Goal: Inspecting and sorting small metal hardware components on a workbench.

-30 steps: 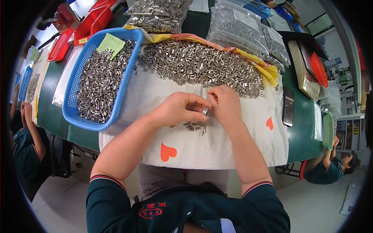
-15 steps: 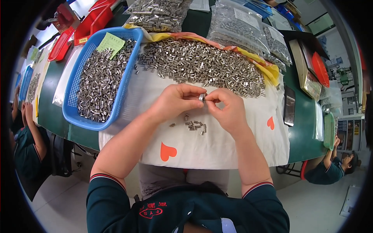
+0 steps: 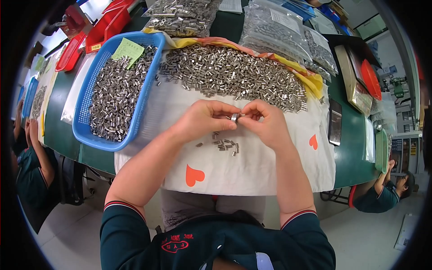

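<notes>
Several loose cylinders [image 3: 221, 147] near left hand [image 3: 204, 118] — blue basket [image 3: 108, 145] farther left.

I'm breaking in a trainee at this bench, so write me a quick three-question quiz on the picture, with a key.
1. True or false: the basket stands on the left side of the pile.

2. Multiple choice: what does the left hand hold?
A) the phone
B) a metal piece
C) the green note

3. Count: how many orange-red hearts show on the cloth?

Key:
1. True.
2. B.
3. Two.
</notes>
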